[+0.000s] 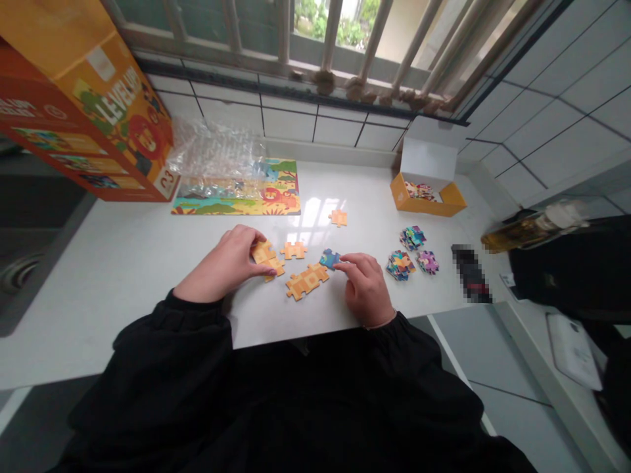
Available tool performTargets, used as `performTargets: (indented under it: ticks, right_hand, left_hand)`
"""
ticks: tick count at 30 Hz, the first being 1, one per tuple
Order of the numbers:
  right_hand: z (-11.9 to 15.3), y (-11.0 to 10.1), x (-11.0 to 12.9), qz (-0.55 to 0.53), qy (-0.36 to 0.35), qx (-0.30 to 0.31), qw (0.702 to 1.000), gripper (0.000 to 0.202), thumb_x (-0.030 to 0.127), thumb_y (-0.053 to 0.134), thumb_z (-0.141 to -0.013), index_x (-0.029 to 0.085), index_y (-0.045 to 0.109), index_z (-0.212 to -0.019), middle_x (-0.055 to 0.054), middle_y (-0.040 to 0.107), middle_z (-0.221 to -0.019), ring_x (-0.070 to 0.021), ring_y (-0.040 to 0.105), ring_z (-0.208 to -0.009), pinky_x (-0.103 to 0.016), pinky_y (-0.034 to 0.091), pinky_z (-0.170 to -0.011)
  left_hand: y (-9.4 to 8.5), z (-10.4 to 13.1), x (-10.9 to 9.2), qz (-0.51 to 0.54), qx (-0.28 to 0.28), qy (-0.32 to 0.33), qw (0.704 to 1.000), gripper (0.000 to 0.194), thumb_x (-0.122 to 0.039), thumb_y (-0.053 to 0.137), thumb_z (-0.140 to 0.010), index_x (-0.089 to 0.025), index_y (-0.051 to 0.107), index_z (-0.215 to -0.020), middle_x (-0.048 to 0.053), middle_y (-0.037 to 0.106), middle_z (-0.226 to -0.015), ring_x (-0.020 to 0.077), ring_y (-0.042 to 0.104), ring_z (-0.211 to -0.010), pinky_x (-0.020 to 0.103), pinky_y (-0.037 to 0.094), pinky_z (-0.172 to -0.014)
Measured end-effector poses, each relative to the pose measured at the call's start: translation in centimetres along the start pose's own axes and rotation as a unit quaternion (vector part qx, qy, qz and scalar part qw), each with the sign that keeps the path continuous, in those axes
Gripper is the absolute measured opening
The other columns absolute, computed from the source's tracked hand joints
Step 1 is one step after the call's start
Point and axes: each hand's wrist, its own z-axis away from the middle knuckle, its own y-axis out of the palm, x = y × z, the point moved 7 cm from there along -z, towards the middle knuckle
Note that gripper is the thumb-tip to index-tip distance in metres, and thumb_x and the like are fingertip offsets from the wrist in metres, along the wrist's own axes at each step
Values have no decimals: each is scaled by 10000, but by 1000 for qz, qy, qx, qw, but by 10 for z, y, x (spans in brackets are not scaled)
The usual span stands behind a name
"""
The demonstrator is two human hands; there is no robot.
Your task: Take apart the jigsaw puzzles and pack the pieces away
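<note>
My left hand (236, 253) is curled around a few orange puzzle pieces (266, 255) at the counter's middle, thumb at their near edge and fingers at the far side. Between finger and thumb of my right hand (363, 282) is the edge of a blue puzzle piece (328, 258). Just left of that piece lies a joined strip of orange pieces (308, 282), slanting up to the right. A single orange piece (294, 250) rests between my hands, and another loose orange piece (338, 217) sits farther back.
Stacks of colourful puzzle pieces (400, 265) lie right of my right hand. Behind them stands an open yellow box (428, 202) with pieces inside. At the back left, crumpled clear plastic (217, 154) covers part of a picture board (236, 205), beside a tall orange box (113, 125).
</note>
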Motion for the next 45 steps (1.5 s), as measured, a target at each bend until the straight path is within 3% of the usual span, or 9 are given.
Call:
performTargets:
  ticks: [6, 15, 20, 24, 27, 30, 36, 41, 45]
  right_hand:
    - [-2, -3, 23, -7, -78, 1, 997, 376, 92, 619, -967, 235, 766, -1283, -93, 779, -1325, -301, 644, -1321, -508, 532, -1143]
    - [30, 27, 72, -8, -122, 142, 982, 696, 531, 671, -1060, 184, 530, -1647, -145, 592, -1659, -333, 543, -1537, -551, 350, -1326]
    - [43, 24, 82, -38, -151, 119, 981, 706, 666, 700, -1019, 223, 618, -1563, -130, 720, -1511, -318, 668, -1357, -519, 440, -1217]
    - [52, 15, 89, -57, -164, 69, 982, 346, 443, 720, -1071, 297, 720, -1385, -44, 827, -1291, -247, 746, -1123, -465, 525, -1034]
    - [56, 8, 92, -85, -172, 44, 980, 187, 293, 681, -1095, 324, 752, -1264, 3, 852, -1179, -203, 759, -1019, -432, 545, -949]
    - [56, 3, 90, -125, -160, 33, 979, 159, 264, 671, -1098, 324, 759, -1216, 7, 858, -1145, -190, 766, -987, -417, 569, -915]
    - [37, -9, 73, -202, -68, -27, 977, 187, 215, 636, -1096, 293, 756, -1216, -45, 845, -1104, -214, 779, -992, -414, 640, -898]
    - [13, -1, 41, -295, 113, -70, 946, 279, 291, 674, -1074, 273, 685, -1352, -39, 806, -1046, -179, 783, -839, -332, 672, -770]
    - [0, 24, 34, -260, 164, -4, 952, 554, 283, 717, -1014, 248, 546, -1539, -62, 778, -1125, -163, 729, -711, -352, 679, -733]
  left_hand:
    - [-6, 5, -5, 80, 5, -47, 996, 349, -356, 839, -824, -252, 623, -1078, -21, 682, -875, 205, 644, -767, 323, 470, -706]
    - [-53, 42, -28, 75, -259, 30, 962, 157, -369, 654, -1054, -259, 748, -1113, 53, 778, -1178, 240, 732, -1108, 391, 584, -1022]
    - [-19, 50, -10, -107, -122, -11, 987, 347, -307, 560, -1071, -216, 732, -1358, 171, 653, -1548, 383, 591, -1454, 603, 443, -1246]
    - [-6, 57, -16, -149, -82, -13, 985, 648, -452, 614, -1070, -187, 501, -1650, 235, 414, -1758, 477, 359, -1635, 747, 281, -1301]
    - [4, 67, -42, -142, -52, 72, 986, 594, -433, 618, -1079, -250, 527, -1637, 168, 479, -1738, 416, 365, -1651, 707, 190, -1360]
    - [22, 84, -59, -111, 14, 123, 986, 540, -432, 625, -1080, -252, 587, -1589, 163, 581, -1659, 383, 523, -1556, 663, 281, -1353]
    - [30, 134, -74, -72, 5, 170, 983, 674, -524, 722, -1024, -233, 569, -1612, 177, 565, -1668, 398, 587, -1493, 622, 463, -1273]
    - [24, 163, -92, -16, 5, 255, 967, 383, -200, 623, -1084, -290, 677, -1453, 104, 758, -1409, 287, 732, -1242, 493, 613, -1093]
    - [16, 167, -95, 62, -32, 236, 969, 452, -142, 593, -1081, -344, 622, -1484, 58, 806, -1211, 235, 778, -1063, 409, 656, -962]
